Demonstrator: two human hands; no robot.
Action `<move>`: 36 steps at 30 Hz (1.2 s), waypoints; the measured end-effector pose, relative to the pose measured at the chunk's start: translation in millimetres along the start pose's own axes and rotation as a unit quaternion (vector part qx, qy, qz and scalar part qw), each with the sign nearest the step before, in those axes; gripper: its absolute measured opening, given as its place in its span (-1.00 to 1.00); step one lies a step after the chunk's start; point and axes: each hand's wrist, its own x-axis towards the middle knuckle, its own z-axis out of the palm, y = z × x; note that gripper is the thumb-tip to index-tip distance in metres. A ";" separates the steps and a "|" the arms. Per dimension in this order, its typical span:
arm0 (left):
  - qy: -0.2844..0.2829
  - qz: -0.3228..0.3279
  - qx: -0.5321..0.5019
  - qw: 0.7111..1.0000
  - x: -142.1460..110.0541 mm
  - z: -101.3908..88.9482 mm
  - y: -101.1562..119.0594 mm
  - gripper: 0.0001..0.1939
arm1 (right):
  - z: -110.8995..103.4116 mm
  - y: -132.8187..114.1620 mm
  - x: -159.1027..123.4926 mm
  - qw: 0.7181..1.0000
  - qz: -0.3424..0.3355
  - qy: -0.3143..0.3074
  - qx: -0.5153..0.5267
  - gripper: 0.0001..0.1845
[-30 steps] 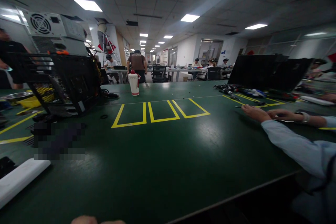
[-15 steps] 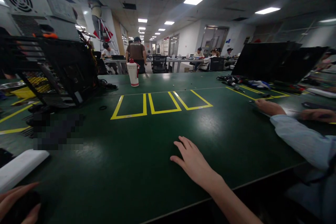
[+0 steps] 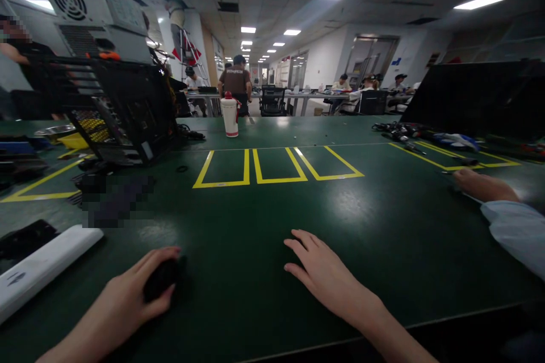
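Note:
My left hand (image 3: 123, 298) is wrapped round a rounded black object, which looks like a computer mouse (image 3: 162, 279), low over or on the green tabletop (image 3: 238, 249). Its far side is hidden by my fingers. To the right, my right hand (image 3: 326, 272) rests palm down with fingers spread and nothing in them. Beyond both hands, three yellow tape outlines (image 3: 279, 180) mark the table. A long white case (image 3: 51, 269) lies left of my left hand.
An open black computer chassis (image 3: 136, 113) carries a grey power supply (image 3: 97, 5) at the left. A white cup with a red lid (image 3: 230, 116) stands at the back. At the right, a co-worker's hand (image 3: 485, 184) holds a thin tool near cables and a dark monitor (image 3: 472, 96).
My left hand has come in from the lower left edge, carrying the black mouse to the right. My right hand stays spread on the table. The view has turned slightly left.

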 end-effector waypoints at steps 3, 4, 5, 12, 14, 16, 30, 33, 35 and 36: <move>-0.083 0.078 -0.044 0.993 43.2 19.8 38.7 -0.58 | -6.8 -13.5 10.6 0.997 -0.060 -0.053 0.022 -0.60; -0.092 0.095 -0.050 0.990 59.0 26.7 52.5 -0.58 | -7.5 -16.2 17.3 0.995 -0.072 -0.059 0.039 -0.61; -0.089 0.108 -0.051 0.989 74.6 33.9 65.7 -0.59 | -7.1 -17.4 25.9 0.994 -0.078 -0.054 0.062 -0.61; -0.045 0.138 -0.062 0.987 142.2 77.6 115.4 -0.49 | 11.5 6.7 98.5 0.951 0.028 0.024 0.308 -0.63; -0.035 0.138 -0.071 0.987 144.7 82.8 116.4 -0.37 | 14.3 11.5 105.5 0.939 0.053 0.041 0.337 -0.61; -0.032 0.145 -0.072 0.986 141.4 83.7 114.5 -0.28 | 15.2 11.8 104.3 0.933 0.049 0.038 0.354 -0.59; -0.057 0.247 -0.073 0.965 114.2 68.7 97.2 -0.24 | 22.7 -2.2 77.2 0.934 -0.057 0.033 0.351 -0.64; -0.054 0.242 -0.070 0.966 117.8 71.7 96.5 -0.23 | 24.1 0.9 81.2 0.927 -0.045 0.029 0.371 -0.69; -0.052 0.242 -0.067 0.966 119.2 73.3 96.1 -0.28 | 26.6 4.9 85.3 0.920 -0.040 0.031 0.390 -0.68; -0.052 0.242 -0.066 0.967 119.6 73.9 96.0 -0.30 | 27.8 7.0 87.2 0.916 -0.037 0.032 0.398 -0.66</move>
